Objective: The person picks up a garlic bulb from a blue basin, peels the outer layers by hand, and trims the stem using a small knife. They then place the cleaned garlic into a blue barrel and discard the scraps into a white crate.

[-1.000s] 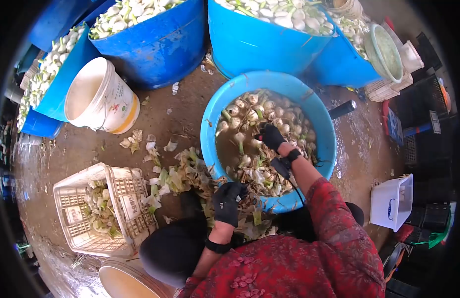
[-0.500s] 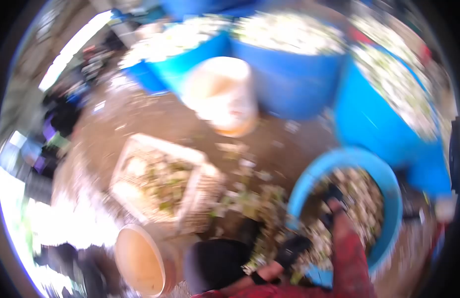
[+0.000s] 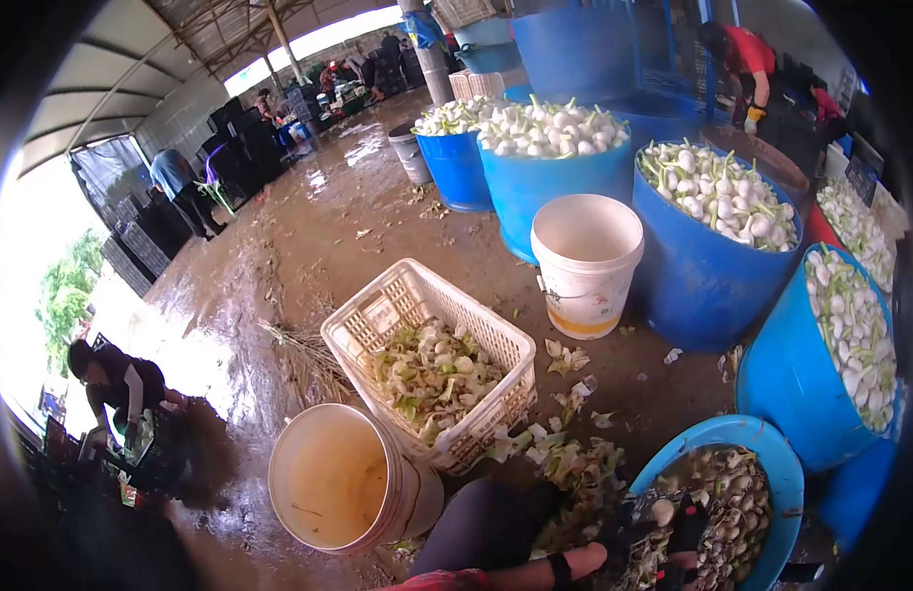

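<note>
Now that the head has lifted from the basin (image 3: 762,426) toward the yard, the hands sit at the view's bottom edge, together where a second ago they were apart. The left hand (image 3: 622,537) curls its fingers round a white bulb (image 3: 662,511) over the basin's near rim; the right hand (image 3: 689,527) touches it, grip unclear, so the work is now on this one bulb.

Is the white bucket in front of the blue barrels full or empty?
Empty, as far as shows. The bucket stands upright beside a heaped barrel, and only bare white wall shows inside it.
</note>
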`<act>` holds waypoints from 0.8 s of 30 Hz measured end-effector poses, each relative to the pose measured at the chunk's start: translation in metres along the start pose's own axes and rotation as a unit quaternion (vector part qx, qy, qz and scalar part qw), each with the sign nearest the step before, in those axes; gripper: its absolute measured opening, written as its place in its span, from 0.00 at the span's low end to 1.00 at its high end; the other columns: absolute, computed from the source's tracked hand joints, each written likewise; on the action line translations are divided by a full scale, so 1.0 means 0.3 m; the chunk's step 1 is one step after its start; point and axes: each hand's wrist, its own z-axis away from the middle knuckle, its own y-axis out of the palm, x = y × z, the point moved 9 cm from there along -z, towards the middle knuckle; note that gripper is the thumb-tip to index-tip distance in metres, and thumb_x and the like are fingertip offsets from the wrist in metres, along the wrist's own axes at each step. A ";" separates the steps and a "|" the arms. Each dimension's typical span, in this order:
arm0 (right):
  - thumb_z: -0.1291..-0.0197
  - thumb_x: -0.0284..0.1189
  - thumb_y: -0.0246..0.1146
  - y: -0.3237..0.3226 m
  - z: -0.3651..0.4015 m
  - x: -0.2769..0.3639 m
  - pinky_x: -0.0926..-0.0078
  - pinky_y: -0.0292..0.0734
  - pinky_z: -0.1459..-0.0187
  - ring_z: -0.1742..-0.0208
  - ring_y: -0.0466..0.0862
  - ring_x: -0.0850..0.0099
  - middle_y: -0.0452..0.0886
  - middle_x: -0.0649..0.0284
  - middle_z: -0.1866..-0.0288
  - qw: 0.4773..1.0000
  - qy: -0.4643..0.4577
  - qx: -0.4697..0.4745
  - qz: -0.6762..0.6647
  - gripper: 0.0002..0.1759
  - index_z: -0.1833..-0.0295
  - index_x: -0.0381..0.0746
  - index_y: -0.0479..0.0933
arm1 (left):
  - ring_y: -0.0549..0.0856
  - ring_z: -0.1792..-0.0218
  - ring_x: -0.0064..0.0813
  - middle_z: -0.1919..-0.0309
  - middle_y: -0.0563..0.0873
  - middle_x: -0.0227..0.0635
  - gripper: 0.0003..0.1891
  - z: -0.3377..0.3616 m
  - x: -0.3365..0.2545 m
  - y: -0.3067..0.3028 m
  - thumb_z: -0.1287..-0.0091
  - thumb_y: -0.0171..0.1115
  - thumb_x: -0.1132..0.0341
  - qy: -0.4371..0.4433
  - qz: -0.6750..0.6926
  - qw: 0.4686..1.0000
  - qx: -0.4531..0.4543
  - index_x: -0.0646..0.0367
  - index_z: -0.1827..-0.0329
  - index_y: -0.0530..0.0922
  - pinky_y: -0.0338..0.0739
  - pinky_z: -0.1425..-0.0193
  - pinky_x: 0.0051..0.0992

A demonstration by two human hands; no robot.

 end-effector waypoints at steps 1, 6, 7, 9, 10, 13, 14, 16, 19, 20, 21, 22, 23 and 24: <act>0.48 0.30 0.58 -0.003 0.014 -0.027 0.74 0.59 0.78 0.81 0.65 0.76 0.66 0.67 0.85 0.998 -0.018 0.023 0.060 0.12 0.79 0.37 0.69 | 0.78 0.63 0.22 0.65 0.79 0.33 0.19 0.016 -0.029 -0.009 0.47 0.64 0.64 0.007 -0.003 1.000 -0.022 0.61 0.54 0.73 0.74 0.60 0.23; 0.43 0.36 0.55 0.028 0.124 -0.049 0.72 0.57 0.78 0.82 0.64 0.75 0.62 0.68 0.86 0.998 -0.002 -0.024 -0.066 0.21 0.84 0.36 0.61 | 0.76 0.55 0.27 0.56 0.77 0.36 0.30 0.041 -0.042 0.046 0.51 0.69 0.61 -0.017 0.090 0.988 0.120 0.63 0.46 0.67 0.72 0.53 0.27; 0.43 0.36 0.55 0.009 0.122 -0.056 0.72 0.57 0.78 0.82 0.64 0.75 0.62 0.68 0.86 0.997 -0.008 -0.029 -0.067 0.21 0.84 0.36 0.61 | 0.75 0.52 0.31 0.54 0.76 0.38 0.31 0.005 -0.026 0.018 0.51 0.68 0.61 0.092 -0.067 0.992 0.061 0.63 0.46 0.67 0.70 0.49 0.29; 0.43 0.34 0.53 0.031 0.143 0.015 0.72 0.59 0.77 0.81 0.66 0.74 0.64 0.66 0.85 0.993 -0.099 0.035 0.056 0.18 0.81 0.35 0.64 | 0.75 0.51 0.33 0.54 0.76 0.39 0.31 0.040 -0.078 0.016 0.52 0.69 0.62 0.209 -0.126 0.969 0.038 0.63 0.46 0.67 0.69 0.48 0.30; 0.43 0.34 0.53 0.020 0.152 0.026 0.72 0.59 0.77 0.81 0.66 0.74 0.64 0.66 0.85 0.993 -0.102 0.028 0.056 0.18 0.81 0.35 0.64 | 0.74 0.51 0.35 0.54 0.76 0.39 0.31 0.079 -0.128 0.018 0.53 0.69 0.62 0.319 -0.182 0.930 0.007 0.62 0.47 0.67 0.68 0.47 0.31; 0.43 0.34 0.53 0.020 0.172 0.035 0.72 0.60 0.77 0.81 0.67 0.73 0.64 0.65 0.85 0.994 -0.070 0.039 0.070 0.17 0.80 0.35 0.65 | 0.74 0.50 0.38 0.54 0.75 0.40 0.33 0.084 -0.119 0.021 0.55 0.70 0.59 0.298 -0.183 0.936 0.037 0.61 0.47 0.67 0.67 0.46 0.32; 0.44 0.34 0.53 0.025 0.181 0.035 0.72 0.60 0.77 0.81 0.67 0.73 0.65 0.65 0.84 0.995 -0.059 0.043 0.074 0.16 0.79 0.35 0.66 | 0.74 0.50 0.37 0.54 0.75 0.40 0.33 0.078 -0.104 0.020 0.55 0.70 0.59 0.264 -0.200 0.942 0.051 0.61 0.46 0.67 0.67 0.46 0.32; 0.44 0.33 0.53 0.032 0.203 0.029 0.71 0.61 0.77 0.81 0.67 0.73 0.65 0.64 0.84 0.995 -0.034 0.052 0.082 0.15 0.79 0.35 0.67 | 0.75 0.51 0.36 0.54 0.76 0.39 0.33 0.068 -0.092 0.012 0.56 0.70 0.58 0.247 -0.217 0.943 0.049 0.60 0.47 0.67 0.68 0.47 0.32; 0.44 0.33 0.53 0.027 0.228 0.013 0.71 0.61 0.77 0.80 0.68 0.73 0.66 0.64 0.84 0.993 0.006 0.068 0.098 0.14 0.77 0.35 0.68 | 0.75 0.53 0.34 0.55 0.75 0.39 0.33 0.073 -0.082 0.018 0.58 0.73 0.61 0.212 -0.155 0.960 0.098 0.61 0.48 0.68 0.70 0.50 0.33; 0.44 0.33 0.53 0.010 0.228 0.001 0.71 0.61 0.77 0.80 0.68 0.73 0.66 0.64 0.84 0.993 0.006 0.065 0.097 0.14 0.77 0.35 0.68 | 0.75 0.54 0.34 0.55 0.76 0.38 0.33 0.069 -0.080 0.020 0.59 0.74 0.63 0.190 -0.141 0.965 0.112 0.61 0.49 0.69 0.70 0.50 0.33; 0.45 0.32 0.53 0.006 0.231 0.001 0.71 0.62 0.77 0.79 0.69 0.72 0.68 0.63 0.83 0.992 -0.008 0.088 0.091 0.13 0.76 0.34 0.70 | 0.76 0.54 0.33 0.56 0.76 0.38 0.33 0.069 -0.081 0.023 0.60 0.74 0.64 0.169 -0.127 0.969 0.125 0.61 0.49 0.69 0.71 0.51 0.32; 0.45 0.32 0.54 0.007 0.238 0.001 0.70 0.62 0.77 0.79 0.70 0.72 0.69 0.62 0.82 0.990 -0.021 0.111 0.084 0.12 0.75 0.34 0.71 | 0.76 0.54 0.33 0.56 0.76 0.38 0.33 0.074 -0.090 0.023 0.60 0.74 0.64 0.168 -0.128 0.969 0.128 0.61 0.49 0.69 0.71 0.51 0.32; 0.45 0.32 0.54 -0.011 0.243 -0.005 0.70 0.62 0.77 0.79 0.70 0.72 0.69 0.62 0.82 0.990 -0.020 0.108 0.083 0.12 0.75 0.34 0.71 | 0.76 0.55 0.32 0.58 0.77 0.37 0.31 0.084 -0.096 0.029 0.58 0.73 0.65 0.162 -0.094 0.971 0.145 0.61 0.50 0.71 0.71 0.52 0.31; 0.45 0.32 0.55 0.002 0.291 0.130 0.73 0.62 0.77 0.78 0.70 0.73 0.68 0.64 0.82 0.944 -0.215 0.108 0.227 0.11 0.74 0.35 0.70 | 0.77 0.56 0.31 0.60 0.78 0.37 0.28 0.093 -0.099 0.036 0.57 0.72 0.66 0.155 -0.060 0.973 0.161 0.62 0.51 0.72 0.72 0.52 0.30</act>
